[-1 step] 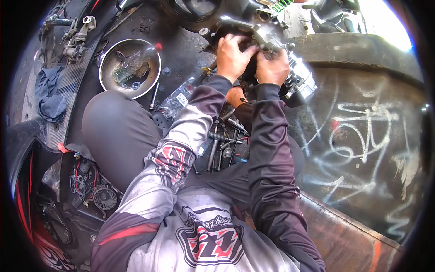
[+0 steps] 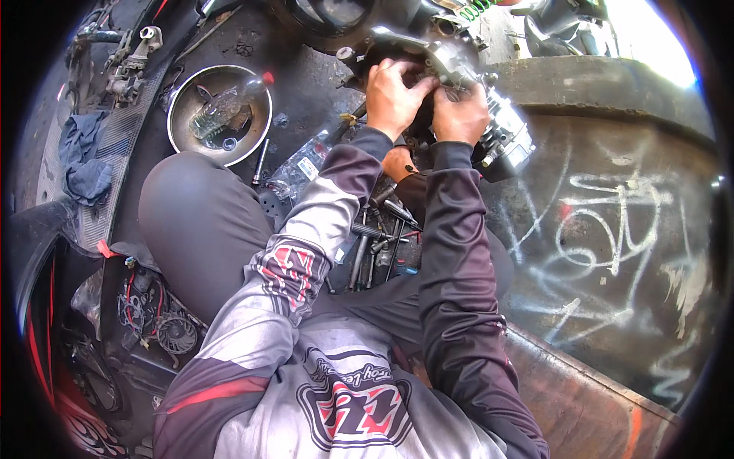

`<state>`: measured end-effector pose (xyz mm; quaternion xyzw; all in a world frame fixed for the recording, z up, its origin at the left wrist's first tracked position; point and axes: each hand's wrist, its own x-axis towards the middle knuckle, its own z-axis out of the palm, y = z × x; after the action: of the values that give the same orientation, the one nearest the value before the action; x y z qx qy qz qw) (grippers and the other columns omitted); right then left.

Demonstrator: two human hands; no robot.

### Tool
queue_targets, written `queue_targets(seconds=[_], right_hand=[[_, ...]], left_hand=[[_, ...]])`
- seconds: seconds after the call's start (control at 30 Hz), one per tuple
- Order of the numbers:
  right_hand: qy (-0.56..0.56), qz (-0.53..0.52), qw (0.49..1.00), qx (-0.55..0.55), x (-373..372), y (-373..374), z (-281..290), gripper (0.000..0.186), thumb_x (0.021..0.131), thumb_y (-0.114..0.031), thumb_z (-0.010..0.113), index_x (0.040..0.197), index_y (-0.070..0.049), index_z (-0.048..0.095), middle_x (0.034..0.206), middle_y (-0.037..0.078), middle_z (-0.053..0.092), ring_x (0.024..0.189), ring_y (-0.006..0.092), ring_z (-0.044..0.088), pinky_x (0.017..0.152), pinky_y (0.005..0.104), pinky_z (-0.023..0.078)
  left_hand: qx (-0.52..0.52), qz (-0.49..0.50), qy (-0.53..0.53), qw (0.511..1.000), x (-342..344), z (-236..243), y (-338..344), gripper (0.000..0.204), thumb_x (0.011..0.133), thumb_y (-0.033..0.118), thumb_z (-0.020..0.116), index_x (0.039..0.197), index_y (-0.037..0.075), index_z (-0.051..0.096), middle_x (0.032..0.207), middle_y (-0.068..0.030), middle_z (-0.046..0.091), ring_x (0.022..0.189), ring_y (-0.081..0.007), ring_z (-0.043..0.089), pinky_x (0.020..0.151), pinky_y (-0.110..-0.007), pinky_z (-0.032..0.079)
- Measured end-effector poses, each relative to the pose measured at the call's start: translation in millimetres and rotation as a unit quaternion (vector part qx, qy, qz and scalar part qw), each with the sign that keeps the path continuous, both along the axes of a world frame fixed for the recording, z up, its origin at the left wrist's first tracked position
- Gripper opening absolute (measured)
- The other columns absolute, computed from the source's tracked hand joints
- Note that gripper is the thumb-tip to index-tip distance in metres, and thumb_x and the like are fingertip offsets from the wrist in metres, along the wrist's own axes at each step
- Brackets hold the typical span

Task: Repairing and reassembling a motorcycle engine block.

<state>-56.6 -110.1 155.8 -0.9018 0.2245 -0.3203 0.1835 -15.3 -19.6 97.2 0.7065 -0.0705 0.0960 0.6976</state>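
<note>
A motorcycle engine [image 2: 505, 130] with a grey metal casing stands at the top centre, beyond my knees. My left hand [image 2: 392, 98] is at the open, dark side of the casing, its thumb and fingers bent together at the tips. Just right of it, my right hand [image 2: 461, 115] has its fingers curled in against the casing [image 2: 453, 65], close to the left thumb. Whatever small part sits between the fingertips is hidden by the hands and shadow.
A metal bowl [image 2: 174, 126] at left holds a plastic bottle [image 2: 222, 115]. Sockets and wrenches [image 2: 371, 245] lie between my legs, near a clear plastic bag [image 2: 294, 172]. A blue rag [image 2: 84, 161] and wired parts [image 2: 141, 306] are far left. A painted metal panel [image 2: 604, 229] fills the right.
</note>
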Motion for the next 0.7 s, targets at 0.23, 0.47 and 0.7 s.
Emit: queue_targets(seconds=[0.23, 0.47, 0.7], right_hand=[[0.001, 0.000, 1.000, -0.029, 0.9, -1.8, -0.7, 0.034, 0.080, -0.021, 0.082, 0.103, 0.000, 0.069, 0.087, 0.020, 0.076, 0.081, 0.0343, 0.077, 0.076, 0.0406, 0.059], [-0.011, -0.014, 1.000, -0.020, -1.7, 6.4, -0.1, 0.038, 0.078, -0.030, 0.087, 0.101, -0.004, 0.071, 0.091, 0.016, 0.079, 0.085, 0.0273, 0.078, 0.078, 0.0354, 0.059], [-0.028, 0.016, 0.999, -0.022, -5.2, 5.1, -3.5, 0.032, 0.081, -0.022, 0.082, 0.103, -0.002, 0.070, 0.090, 0.020, 0.077, 0.083, 0.0310, 0.078, 0.074, 0.0388, 0.060]], left_hand=[[-0.041, -0.012, 0.016, 0.999, -0.1, 1.1, -5.4, 0.042, 0.081, 0.036, 0.082, 0.107, 0.004, 0.079, 0.104, -0.0181, 0.073, 0.097, -0.0317, 0.071, 0.088, -0.040, 0.055], [-0.048, -0.018, 0.032, 0.998, 4.2, 1.3, -7.5, 0.038, 0.082, 0.033, 0.077, 0.106, 0.003, 0.079, 0.101, -0.0200, 0.074, 0.091, -0.0313, 0.073, 0.083, -0.038, 0.056], [0.024, 0.016, -0.023, 0.999, 1.6, 5.6, -9.4, 0.031, 0.084, 0.027, 0.073, 0.104, 0.004, 0.079, 0.101, -0.0208, 0.075, 0.091, -0.0380, 0.072, 0.083, -0.041, 0.056]])
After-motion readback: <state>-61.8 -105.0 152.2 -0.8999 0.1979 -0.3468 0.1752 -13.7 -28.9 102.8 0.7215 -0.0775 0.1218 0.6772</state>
